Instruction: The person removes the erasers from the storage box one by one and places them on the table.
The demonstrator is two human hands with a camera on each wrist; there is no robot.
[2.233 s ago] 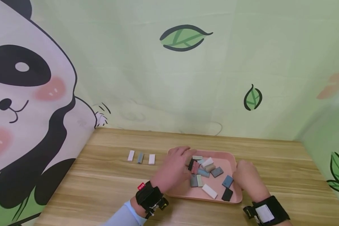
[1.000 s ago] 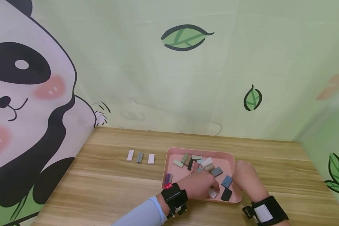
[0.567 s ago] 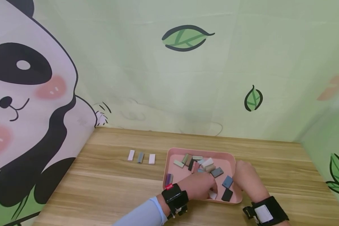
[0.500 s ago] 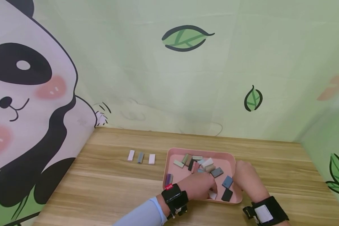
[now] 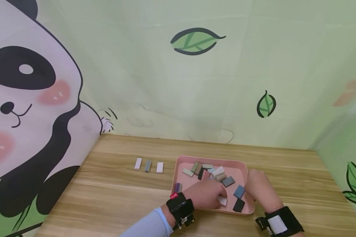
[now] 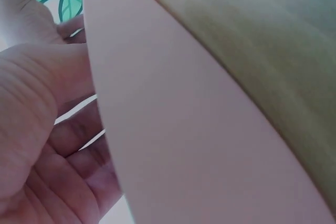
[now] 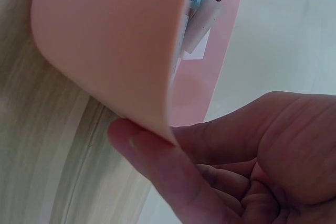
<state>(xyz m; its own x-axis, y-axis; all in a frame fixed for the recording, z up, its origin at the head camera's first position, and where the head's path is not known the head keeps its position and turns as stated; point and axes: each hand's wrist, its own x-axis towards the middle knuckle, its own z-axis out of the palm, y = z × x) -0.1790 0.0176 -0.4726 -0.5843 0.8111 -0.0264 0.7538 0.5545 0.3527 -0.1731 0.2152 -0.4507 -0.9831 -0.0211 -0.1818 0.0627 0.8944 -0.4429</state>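
Note:
My left hand (image 5: 206, 194) reaches over the near rim into the pink tray (image 5: 250, 210), its fingers curled down onto a white rectangular block (image 5: 222, 201). In the left wrist view, the tray's wall (image 6: 157, 108) hides those fingertips. My right hand (image 5: 261, 189) pinches the tray's right side; in the right wrist view its thumb lies inside the rim and its index finger outside. Right of the white block lie a black block (image 5: 238, 205) and a blue block (image 5: 239, 191). More blocks, including a white one (image 5: 218, 171) and a dark grey one (image 5: 228, 181), cluster toward the back.
On the wooden table (image 5: 121, 200), left of the tray, three blocks stand in a row: white (image 5: 138, 164), grey-blue (image 5: 148, 166) and white (image 5: 160, 167). A purple block (image 5: 177, 188) lies by the tray's left wall. A printed cloth backdrop (image 5: 136, 65) rises behind the table.
My left hand has gone from the tray's left part to the white block near the front, then shifted slightly left. My right hand has stayed at the tray's edge.

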